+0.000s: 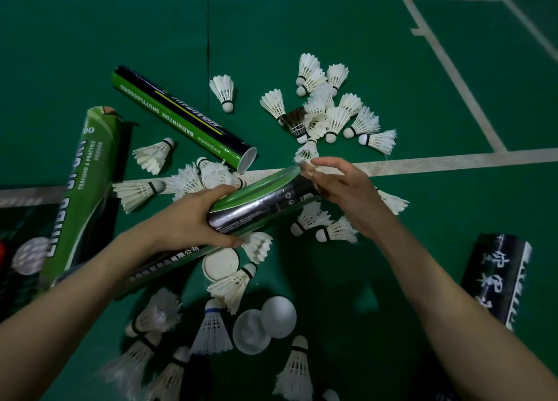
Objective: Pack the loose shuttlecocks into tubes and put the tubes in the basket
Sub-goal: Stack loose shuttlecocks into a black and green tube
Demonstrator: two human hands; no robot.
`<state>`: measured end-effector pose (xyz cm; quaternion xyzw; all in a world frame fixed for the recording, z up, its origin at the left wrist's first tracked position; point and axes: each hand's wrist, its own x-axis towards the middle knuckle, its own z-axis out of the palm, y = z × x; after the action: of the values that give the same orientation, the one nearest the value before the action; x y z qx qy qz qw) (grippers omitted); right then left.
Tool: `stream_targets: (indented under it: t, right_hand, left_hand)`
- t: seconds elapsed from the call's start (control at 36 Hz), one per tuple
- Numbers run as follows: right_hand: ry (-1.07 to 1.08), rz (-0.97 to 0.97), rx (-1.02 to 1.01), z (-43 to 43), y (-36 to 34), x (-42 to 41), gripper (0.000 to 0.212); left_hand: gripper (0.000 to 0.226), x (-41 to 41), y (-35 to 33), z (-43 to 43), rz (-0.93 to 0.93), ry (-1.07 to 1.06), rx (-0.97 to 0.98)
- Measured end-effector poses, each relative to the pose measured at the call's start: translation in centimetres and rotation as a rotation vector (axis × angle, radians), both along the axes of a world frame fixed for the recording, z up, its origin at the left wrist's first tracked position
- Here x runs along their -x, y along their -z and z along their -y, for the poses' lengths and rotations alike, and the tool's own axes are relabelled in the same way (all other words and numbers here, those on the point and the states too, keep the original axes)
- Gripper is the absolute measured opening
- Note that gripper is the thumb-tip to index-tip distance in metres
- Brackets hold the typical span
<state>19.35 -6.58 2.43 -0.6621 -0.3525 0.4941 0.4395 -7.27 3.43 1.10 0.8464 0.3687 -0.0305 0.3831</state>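
My left hand [193, 216] grips a black and green shuttlecock tube [265, 200] around its middle, its open mouth pointing up and right. At that mouth my right hand [341, 186] has curled fingers on a blurred white shuttlecock [308, 171]. Several loose white shuttlecocks lie in a pile [329, 110] beyond the hands, and more lie below them [211, 331]. An empty green and black tube [184, 116] lies open-ended on the floor to the upper left.
A large green tube [81, 186] lies at the left and a black tube [498, 277] at the right. Round white caps [220, 263] [265, 322] sit on the green court floor below the held tube. White court lines [453, 160] cross the floor.
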Motion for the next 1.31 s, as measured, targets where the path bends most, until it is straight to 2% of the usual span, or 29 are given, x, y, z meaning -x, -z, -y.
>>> stream_targets:
  t: [0.22, 0.39, 0.58, 0.69, 0.75, 0.81, 0.94, 1.06, 1.14, 1.19, 1.31]
  right_hand:
    - [-0.009, 0.043, 0.081, -1.3, -0.2, -0.2, 0.025]
    - [0.076, 0.085, 0.084, -1.3, 0.4, -0.2, 0.027]
    - [-0.115, -0.067, 0.132, -1.1, -0.1, -0.2, 0.032]
    - [-0.121, -0.217, 0.115, -1.2, 0.2, -0.1, 0.034]
    - [-0.163, -0.217, 0.132, -1.4, 0.4, -0.2, 0.033]
    - [-0.191, -0.219, 0.166, -1.5, 0.6, -0.1, 0.032]
    - [-0.135, -0.366, 0.258, -1.1, 1.7, 0.7, 0.027]
    - [-0.129, -0.415, 0.293, -0.2, 2.7, 0.7, 0.038]
    - [-0.126, -0.452, 0.296, 0.3, 2.9, 0.6, 0.026]
    - [-0.129, -0.367, 0.292, 0.5, 2.7, 0.8, 0.024]
    - [-0.104, 0.009, 0.192, 0.4, 2.5, 1.5, 0.029]
  left_hand:
    - [0.092, 0.1, -0.6, 0.1, -0.064, 0.02, -0.021]
    - [0.1, 0.1, -0.6, 0.8, -0.078, 0.004, 0.01]
    - [0.091, 0.5, -1.2, 0.8, -0.101, -0.004, -0.03]
    - [0.095, 0.8, -1.9, 0.9, -0.132, -0.035, 0.065]
    - [0.101, 1.1, -2.0, 1.1, -0.176, -0.043, 0.11]
    - [0.098, 1.4, -2.1, 1.6, -0.196, -0.047, 0.117]
    - [0.083, 1.9, -2.1, 2.9, -0.204, -0.067, 0.168]
    - [0.095, 2.1, -1.6, 3.6, -0.207, -0.064, 0.253]
    - [0.082, 2.0, -1.8, 4.3, -0.196, -0.072, 0.284]
    - [0.077, 2.0, -1.6, 4.6, -0.207, -0.073, 0.308]
    - [0.08, 1.8, -1.2, 5.1, -0.194, -0.115, 0.329]
